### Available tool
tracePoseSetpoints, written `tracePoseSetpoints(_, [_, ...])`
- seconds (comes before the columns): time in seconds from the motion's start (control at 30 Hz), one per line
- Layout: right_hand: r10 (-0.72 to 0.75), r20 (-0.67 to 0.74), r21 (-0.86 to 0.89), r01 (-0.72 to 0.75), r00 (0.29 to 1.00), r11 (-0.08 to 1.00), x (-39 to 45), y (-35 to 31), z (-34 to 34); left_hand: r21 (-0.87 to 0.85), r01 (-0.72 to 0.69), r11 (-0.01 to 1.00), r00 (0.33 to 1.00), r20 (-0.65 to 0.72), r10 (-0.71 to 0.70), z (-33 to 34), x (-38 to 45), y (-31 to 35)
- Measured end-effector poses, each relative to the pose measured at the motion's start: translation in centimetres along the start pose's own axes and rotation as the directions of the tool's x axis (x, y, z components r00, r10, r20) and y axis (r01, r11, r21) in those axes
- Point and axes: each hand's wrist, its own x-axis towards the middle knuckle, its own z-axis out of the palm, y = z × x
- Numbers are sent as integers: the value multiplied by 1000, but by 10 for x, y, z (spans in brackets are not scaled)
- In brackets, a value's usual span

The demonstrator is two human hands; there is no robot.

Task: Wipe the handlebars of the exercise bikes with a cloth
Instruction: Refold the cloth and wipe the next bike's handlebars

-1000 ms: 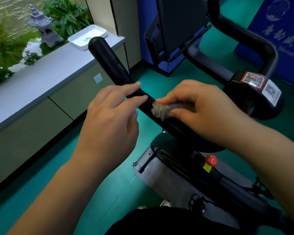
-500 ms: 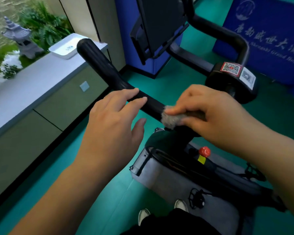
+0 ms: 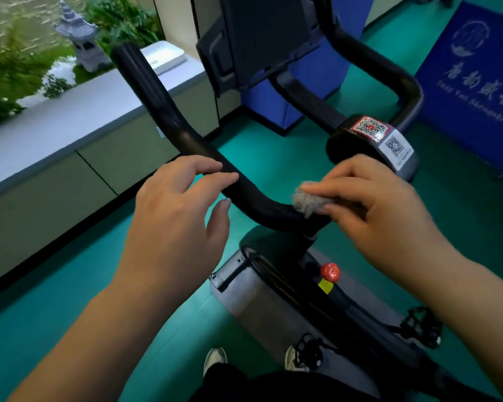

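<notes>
The black left handlebar (image 3: pixel 160 108) of an exercise bike runs from the upper left down to the stem at the centre. A small grey cloth (image 3: pixel 310 200) is pressed on the bar near the stem, and my right hand (image 3: pixel 381 210) is shut on it. Farther up the same bar, my left hand (image 3: pixel 174 219) rests two fingertips on top, fingers spread, thumb hanging free below. The right handlebar (image 3: pixel 389 71) loops round at the upper right, untouched.
The bike's console (image 3: pixel 262 39) stands ahead, a hub with QR stickers (image 3: pixel 375 137) to its right. A red knob (image 3: pixel 330 271) and pedals (image 3: pixel 421 326) lie below. A grey counter (image 3: pixel 70 117) with a white tray (image 3: pixel 166 58) runs along the left. Blue banner (image 3: pixel 476 82) at right.
My right hand has slid the cloth down the bar toward the stem. My left hand has stayed on the bar with its thumb dropping away. The view has tilted upward.
</notes>
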Motion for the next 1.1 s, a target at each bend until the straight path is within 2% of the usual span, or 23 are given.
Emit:
tracePoseSetpoints(0.1, [32, -49, -9, -33, 998, 999, -5, 24, -13, 32, 56, 998, 998, -22, -55, 7, -5, 15])
tracePoseSetpoints(0.27, [-207, -15, 97, 207, 978, 974, 9, 3, 15, 68, 131, 989, 991, -39, -129, 14, -12, 39])
tracePoseSetpoints(0.33, [-238, -10, 107, 238, 971, 965, 10, 10, 12, 82, 147, 986, 989, -47, -143, 15, -13, 46])
tracePoseSetpoints(0.43, [-132, -65, 72, 136, 989, 988, 8, 43, -6, 85, 180, 980, 982, -66, -174, 16, -14, 55])
tracePoseSetpoints(0.53, [-33, -115, 112, 46, 993, 993, 3, 49, -8, 99, 187, 977, 981, -71, -181, 18, -13, 62])
tracePoseSetpoints(0.67, [-135, -94, 151, 148, 986, 977, -6, 20, 13, 129, 158, 979, 987, -56, -152, 19, -9, 64])
tracePoseSetpoints(0.73, [-141, -104, 144, 155, 985, 977, -6, 25, 10, 129, 152, 980, 988, -56, -146, 18, -6, 62])
tracePoseSetpoints(0.87, [25, -235, 23, -20, 972, 1000, -2, 60, -11, 124, 133, 983, 990, -65, -126, 15, -1, 57])
tracePoseSetpoints(0.93, [87, -270, 20, -85, 959, 996, -3, 60, -12, 127, 133, 983, 990, -70, -125, 16, 1, 56])
tracePoseSetpoints(1.0, [95, -262, 86, -75, 960, 993, -12, 47, -3, 125, 126, 984, 990, -71, -118, 16, 2, 54])
tracePoseSetpoints(1.1, [12, -214, 122, 14, 977, 992, -21, 34, 4, 122, 114, 986, 991, -77, -106, 16, 3, 53])
